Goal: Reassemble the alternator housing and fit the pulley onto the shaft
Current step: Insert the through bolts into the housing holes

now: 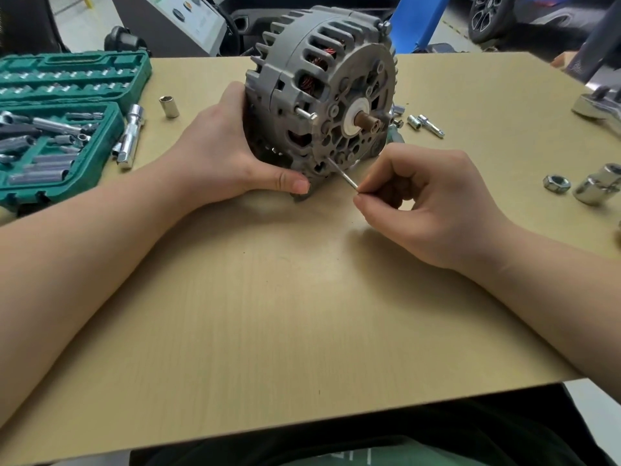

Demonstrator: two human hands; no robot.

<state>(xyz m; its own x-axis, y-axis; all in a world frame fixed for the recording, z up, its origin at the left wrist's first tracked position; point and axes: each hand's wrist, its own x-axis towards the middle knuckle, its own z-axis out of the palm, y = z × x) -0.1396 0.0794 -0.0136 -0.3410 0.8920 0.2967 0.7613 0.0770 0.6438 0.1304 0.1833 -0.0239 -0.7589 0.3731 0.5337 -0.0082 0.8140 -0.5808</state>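
The grey alternator housing [322, 92] stands on edge on the tan table [285, 297], its front face turned toward me with the brown shaft [368, 122] sticking out of a white ring. My left hand [232, 153] grips the housing's left and lower side, thumb under its bottom edge. My right hand [426, 200] pinches the end of a long thin bolt [342, 174] whose tip sits in a hole at the lower front of the housing. Another bolt [305, 113] protrudes from the left of the face. No pulley is in view.
A green socket set case [64, 122] lies open at the left, with a loose socket [168, 106] and a chrome tool [131, 136] beside it. Small adapters [425, 124] lie behind the housing. A nut [556, 183] and sockets [598, 185] sit at the right edge.
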